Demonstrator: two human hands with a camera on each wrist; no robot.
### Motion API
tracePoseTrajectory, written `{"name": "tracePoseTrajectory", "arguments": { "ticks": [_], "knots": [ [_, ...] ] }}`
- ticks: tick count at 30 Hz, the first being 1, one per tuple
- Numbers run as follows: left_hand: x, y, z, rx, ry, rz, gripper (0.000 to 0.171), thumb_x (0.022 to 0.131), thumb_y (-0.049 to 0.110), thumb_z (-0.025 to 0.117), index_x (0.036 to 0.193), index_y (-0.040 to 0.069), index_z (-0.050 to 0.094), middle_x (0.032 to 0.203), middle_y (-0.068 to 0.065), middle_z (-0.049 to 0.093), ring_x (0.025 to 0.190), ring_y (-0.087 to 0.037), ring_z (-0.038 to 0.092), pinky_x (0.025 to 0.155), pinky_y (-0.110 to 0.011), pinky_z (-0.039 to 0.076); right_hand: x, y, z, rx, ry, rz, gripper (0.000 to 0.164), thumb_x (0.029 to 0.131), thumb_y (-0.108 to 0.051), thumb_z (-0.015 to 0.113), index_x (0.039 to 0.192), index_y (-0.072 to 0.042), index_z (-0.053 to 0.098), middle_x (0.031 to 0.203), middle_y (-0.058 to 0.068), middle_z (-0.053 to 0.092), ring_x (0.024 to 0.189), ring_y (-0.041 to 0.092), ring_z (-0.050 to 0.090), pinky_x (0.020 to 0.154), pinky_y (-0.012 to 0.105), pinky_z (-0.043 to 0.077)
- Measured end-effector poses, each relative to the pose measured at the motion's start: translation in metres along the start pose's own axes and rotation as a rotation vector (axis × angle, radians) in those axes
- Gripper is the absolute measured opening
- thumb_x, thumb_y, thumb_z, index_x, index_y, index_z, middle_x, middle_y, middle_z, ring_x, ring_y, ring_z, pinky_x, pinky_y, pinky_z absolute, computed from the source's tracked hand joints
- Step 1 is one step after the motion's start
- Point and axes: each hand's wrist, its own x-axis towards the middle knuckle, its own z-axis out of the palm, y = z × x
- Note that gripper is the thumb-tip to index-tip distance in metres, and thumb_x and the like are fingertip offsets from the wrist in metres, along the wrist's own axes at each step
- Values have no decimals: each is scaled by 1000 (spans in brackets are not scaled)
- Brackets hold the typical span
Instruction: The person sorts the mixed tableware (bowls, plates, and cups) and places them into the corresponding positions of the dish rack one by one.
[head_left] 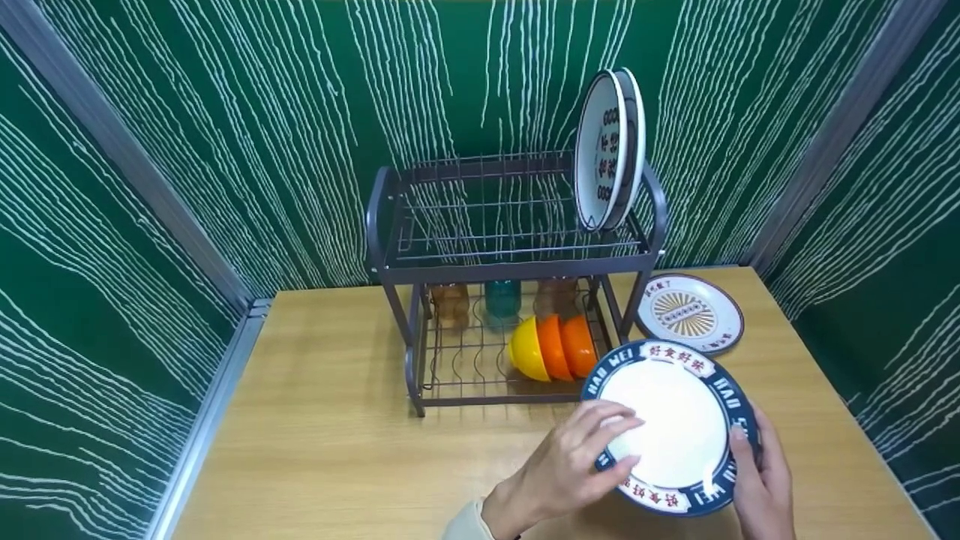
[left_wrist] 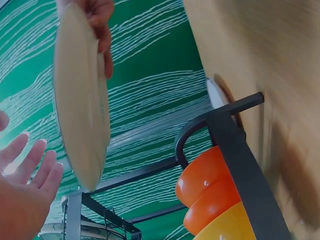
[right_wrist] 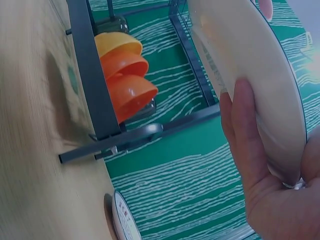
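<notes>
A white plate [head_left: 667, 420] with a dark blue lettered rim is held up in front of the rack's right end. My right hand [head_left: 766, 476] grips its right edge, thumb over the rim and fingers behind; the right wrist view shows those fingers [right_wrist: 245, 130] against the pale underside. At the plate's left side is my left hand [head_left: 574, 457], overlapping the rim in the head view. In the left wrist view, the fingers [left_wrist: 32, 162] of that hand are spread and loosely bent, with a gap between them and the plate.
A dark two-tier dish rack [head_left: 517, 266] holds two upright plates [head_left: 600, 154] at its upper right. Below are a yellow bowl [head_left: 529, 351], two orange bowls [head_left: 577, 346] and several coloured glasses [head_left: 502, 298]. Another plate [head_left: 690, 313] lies on the wooden table [head_left: 315, 450], behind right.
</notes>
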Motion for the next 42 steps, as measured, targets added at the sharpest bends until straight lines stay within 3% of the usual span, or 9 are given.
{"name": "tracePoseTrajectory", "arguments": {
  "ticks": [7, 12, 16, 20, 23, 26, 34, 38, 42],
  "knots": [
    [-16, 2, 2, 251, -247, 94, 81, 80, 64, 60, 146, 23, 37, 151, -1, 32, 137, -11, 28, 112, -28, 23, -3, -5, 8, -57, -65, -103, 63, 96, -57, 30, 151, -38, 4, 159, -1, 11, 136, 24, 30, 96, 16, 40],
    [-24, 5, -4, 422, -409, 114, 75, 90, 65, 41, 151, 26, 23, 155, 0, 23, 140, -14, 25, 113, -32, 22, -5, -11, 11, -58, -110, -132, 66, 96, -57, 30, 152, -33, 5, 159, 3, 11, 136, 26, 28, 91, 10, 41],
    [-28, 7, -5, 455, -443, 134, 76, 90, 68, 36, 152, 25, 20, 156, 0, 21, 141, -15, 22, 113, -33, 21, -6, -16, 11, -77, -147, -131, 66, 96, -57, 30, 152, -31, 6, 158, 4, 12, 137, 26, 26, 91, 10, 40],
    [-31, 7, -6, 521, -420, 186, 72, 93, 65, 33, 151, 23, 24, 154, -1, 26, 141, -16, 24, 111, -35, 24, -6, -23, 12, -52, -204, -146, 66, 97, -56, 31, 153, -30, 8, 158, 5, 12, 136, 27, 25, 86, 7, 40],
    [-32, 6, -6, 594, -358, 246, 62, 98, 56, 32, 149, 22, 30, 151, -1, 33, 139, -17, 29, 109, -34, 28, -6, -30, 12, -12, -248, -152, 65, 97, -56, 31, 153, -31, 8, 158, 5, 11, 135, 27, 24, 84, 6, 39],
    [-33, 4, -5, 591, -281, 269, 51, 101, 46, 34, 147, 22, 36, 149, 1, 38, 137, -15, 33, 109, -32, 28, -6, -35, 11, 29, -291, -161, 66, 96, -58, 31, 153, -31, 8, 158, 5, 10, 135, 26, 24, 85, 7, 40],
    [-33, 2, -4, 487, -123, 257, 42, 100, 31, 47, 141, 24, 45, 141, 4, 47, 133, -13, 39, 108, -31, 31, -12, -44, 13, 47, -336, -283, 63, 98, -57, 25, 153, -28, 10, 157, 3, 15, 136, 24, 27, 92, 9, 37],
    [-33, 3, -6, 449, -83, 235, 43, 98, 27, 53, 140, 25, 47, 139, 5, 50, 132, -12, 40, 107, -30, 32, -14, -47, 14, 56, -347, -342, 61, 98, -57, 19, 152, -29, 12, 156, 4, 19, 132, 18, 34, 93, 13, 39],
    [-30, 6, -10, 365, -62, 203, 46, 96, 26, 58, 140, 25, 47, 139, 5, 49, 131, -11, 41, 106, -28, 33, -15, -46, 11, 99, -356, -329, 63, 97, -60, 16, 152, -30, 11, 156, 5, 19, 125, 6, 41, 92, 15, 42]
  ]
}}
